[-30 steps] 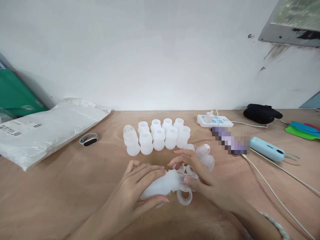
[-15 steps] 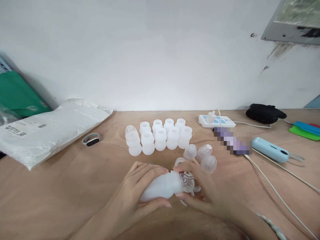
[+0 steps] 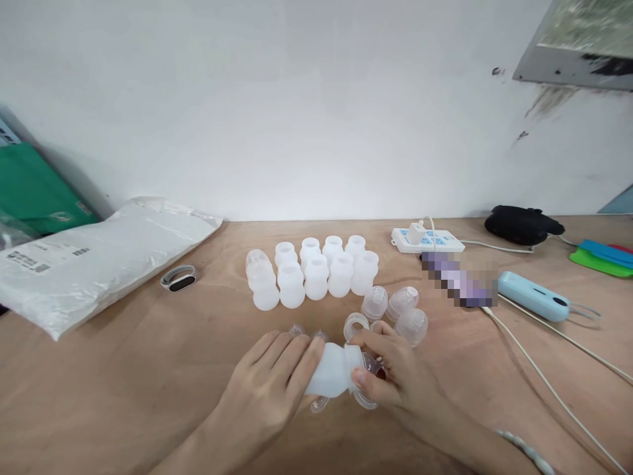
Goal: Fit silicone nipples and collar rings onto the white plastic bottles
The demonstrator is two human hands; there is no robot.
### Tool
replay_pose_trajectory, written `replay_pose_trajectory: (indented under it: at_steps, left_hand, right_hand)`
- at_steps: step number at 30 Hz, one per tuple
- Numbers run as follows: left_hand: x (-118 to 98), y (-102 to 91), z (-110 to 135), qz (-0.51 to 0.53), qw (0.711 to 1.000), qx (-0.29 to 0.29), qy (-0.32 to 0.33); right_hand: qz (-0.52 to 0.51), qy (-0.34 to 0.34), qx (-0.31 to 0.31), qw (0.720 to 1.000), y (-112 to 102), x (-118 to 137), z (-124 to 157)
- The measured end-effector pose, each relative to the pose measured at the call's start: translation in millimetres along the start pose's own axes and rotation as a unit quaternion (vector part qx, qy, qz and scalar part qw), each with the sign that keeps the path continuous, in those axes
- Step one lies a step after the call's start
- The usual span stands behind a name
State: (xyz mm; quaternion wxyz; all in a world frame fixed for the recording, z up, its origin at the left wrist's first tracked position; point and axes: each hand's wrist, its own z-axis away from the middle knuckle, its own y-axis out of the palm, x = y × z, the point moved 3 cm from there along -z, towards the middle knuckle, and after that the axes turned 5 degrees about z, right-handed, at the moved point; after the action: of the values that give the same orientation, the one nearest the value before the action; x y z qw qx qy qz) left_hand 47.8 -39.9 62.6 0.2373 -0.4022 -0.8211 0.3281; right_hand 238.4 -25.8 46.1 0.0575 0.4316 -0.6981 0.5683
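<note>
A milky white baby bottle [image 3: 327, 371] lies on its side in the air low over the table, its neck pointing right. Around its body wraps my left hand [image 3: 267, 376]. With thumb and fingers, my right hand [image 3: 398, 379] grips the white collar [image 3: 353, 361] at the neck. A clear teat [image 3: 370, 364] sticks out of the collar, partly covered by the right fingers. Loose white rings [image 3: 356, 323] lie under and behind the right hand. Clear teats [image 3: 320, 334] show just beyond the left fingers. Clear domed caps [image 3: 374, 302] stand beyond my right hand.
Open white bottles [image 3: 316, 278] stand in two rows, with a capped bottle [image 3: 264, 284] at their left end. Left are a fitness band [image 3: 179, 280] and a white plastic mailer [image 3: 109, 257]. Right are a power strip [image 3: 445, 241], a blurred phone, a light blue device [image 3: 534, 297] and cables.
My left hand has rolled over the bottle, back of the hand now upward. My right fingers have closed in on the collar and turned around it.
</note>
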Motion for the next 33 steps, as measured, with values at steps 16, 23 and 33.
replay_pose_trajectory:
  at_steps: [16, 23, 33]
  left_hand:
    - [11.4, 3.3, 1.2, 0.027, 0.998, 0.007, -0.065]
    - [14.5, 3.4, 5.7, 0.032, 0.997, 0.006, -0.074]
    - [23.6, 2.1, 9.7, 0.080, 0.980, -0.030, -0.177]
  right_hand:
    - [0.410, -0.043, -0.147, 0.899, -11.8, -41.9, -14.2]
    - [0.310, -0.026, -0.227, 0.923, -31.2, -35.7, -9.5]
    - [-0.070, -0.070, -0.218, 0.971, -34.7, -26.2, 0.4]
